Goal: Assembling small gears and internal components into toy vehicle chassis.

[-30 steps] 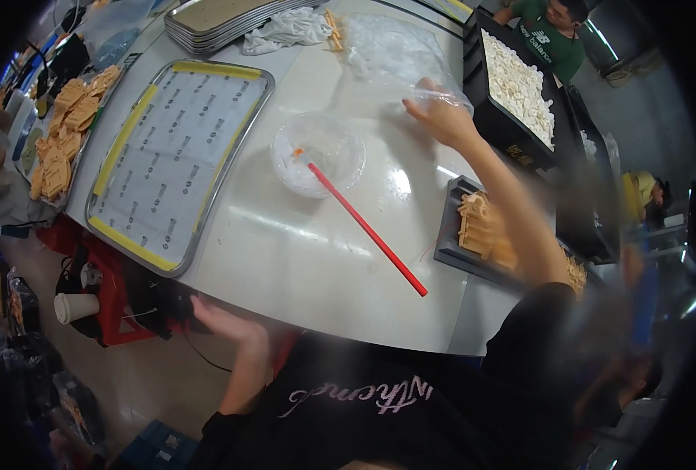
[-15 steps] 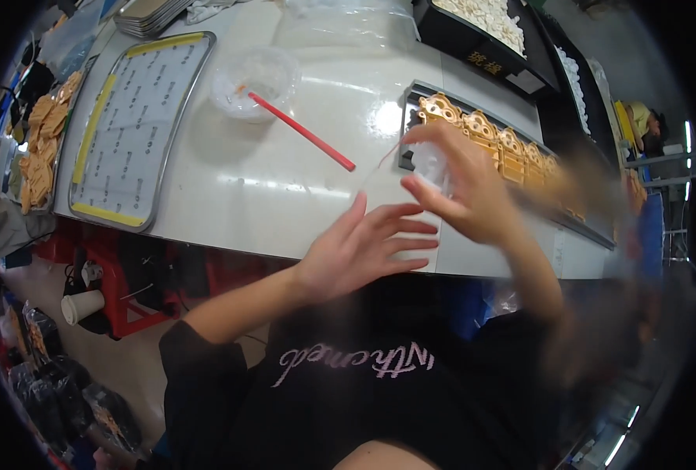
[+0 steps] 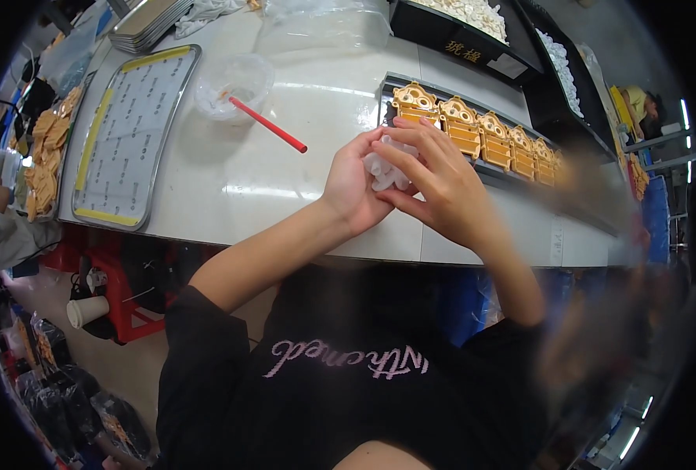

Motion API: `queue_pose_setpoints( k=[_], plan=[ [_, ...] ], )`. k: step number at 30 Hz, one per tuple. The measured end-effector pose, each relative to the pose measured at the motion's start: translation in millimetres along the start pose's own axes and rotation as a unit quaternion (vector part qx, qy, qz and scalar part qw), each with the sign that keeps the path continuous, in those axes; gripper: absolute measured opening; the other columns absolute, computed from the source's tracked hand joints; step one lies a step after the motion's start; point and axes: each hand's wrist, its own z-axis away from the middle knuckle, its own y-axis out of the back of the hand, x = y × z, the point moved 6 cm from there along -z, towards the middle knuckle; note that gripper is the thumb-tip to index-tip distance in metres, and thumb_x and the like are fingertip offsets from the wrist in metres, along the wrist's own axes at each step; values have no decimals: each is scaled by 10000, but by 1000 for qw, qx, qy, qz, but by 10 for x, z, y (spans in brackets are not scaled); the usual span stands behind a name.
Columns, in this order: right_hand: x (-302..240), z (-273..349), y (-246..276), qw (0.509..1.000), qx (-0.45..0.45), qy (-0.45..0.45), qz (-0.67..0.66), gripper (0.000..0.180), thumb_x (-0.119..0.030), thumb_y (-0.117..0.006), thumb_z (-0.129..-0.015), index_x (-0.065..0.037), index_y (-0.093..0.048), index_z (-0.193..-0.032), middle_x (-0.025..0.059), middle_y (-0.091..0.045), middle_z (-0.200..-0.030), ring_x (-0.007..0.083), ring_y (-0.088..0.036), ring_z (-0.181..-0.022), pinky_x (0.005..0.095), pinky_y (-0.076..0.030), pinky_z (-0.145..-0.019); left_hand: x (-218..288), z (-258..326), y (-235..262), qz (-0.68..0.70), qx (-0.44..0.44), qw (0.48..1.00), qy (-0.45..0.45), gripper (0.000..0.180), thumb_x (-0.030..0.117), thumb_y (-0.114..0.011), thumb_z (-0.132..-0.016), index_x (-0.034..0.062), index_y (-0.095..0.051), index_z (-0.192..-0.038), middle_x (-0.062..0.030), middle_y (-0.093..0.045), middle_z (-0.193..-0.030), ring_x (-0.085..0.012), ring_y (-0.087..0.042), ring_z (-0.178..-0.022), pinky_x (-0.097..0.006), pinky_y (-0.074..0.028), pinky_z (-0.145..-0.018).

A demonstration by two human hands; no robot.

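Observation:
A translucent white piece, knobbly like a cluster of small round-ended plastic parts (image 3: 389, 168), is held between my two hands above the front of the table. My left hand (image 3: 349, 188) cups it from the left, with its fingertips hidden behind the piece and the other hand. Curled over its right side, my right hand (image 3: 451, 186) holds it with fingers and thumb. Just beyond the right hand, a row of several shiny orange-gold moulded parts (image 3: 459, 129) lies in a long grey tray (image 3: 385, 106).
A red stick (image 3: 274, 128) leans out of a clear round tub (image 3: 246, 70) on the white table (image 3: 301, 176). Left of it lies a metal tray with a patterned sheet (image 3: 133, 117). Black bins (image 3: 465, 48) of small white pieces stand at the far right.
My left hand, open and apart before, has come up against the white piece and now cups it. My right hand still has the piece, its fingers now closer around it. The whole view has shifted slightly.

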Motion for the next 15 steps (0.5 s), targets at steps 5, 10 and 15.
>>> queue_pose_setpoints(
  k=[5, 10, 15],
  plan=[
    [126, -43, 64, 994, 7, -41, -105, 393, -58, -704, -732, -62, -619, -1116, 103, -577, -1117, 297, -573, -1048, 386, -475, -887, 112, -115, 58, -25, -12, 999, 25, 336, 285, -301, -951, 105, -526, -1122, -67, -594, -1042, -194, -585, -955, -372, -496, -822],
    [400, -78, 21, 970, 52, -94, -219, 273, 19, -658, -772, -30, -646, -1040, 118, -616, -1012, 245, -616, -949, 304, -490, -832, 160, -175, 46, -65, 6, 997, 41, 334, 265, -316, -943, 66, -526, -1109, -86, -598, -1024, -195, -590, -950, -362, -512, -816],
    [930, -129, -73, 923, 158, -192, -294, 217, -14, -648, -830, 10, -632, -1045, 93, -618, -1023, 171, -618, -937, 276, -501, -847, 290, -262, 195, -1, -9, 999, 41, 316, 219, -363, -929, 22, -519, -1119, -142, -592, -1050, -217, -608, -941, -375, -516, -848]
  ],
)
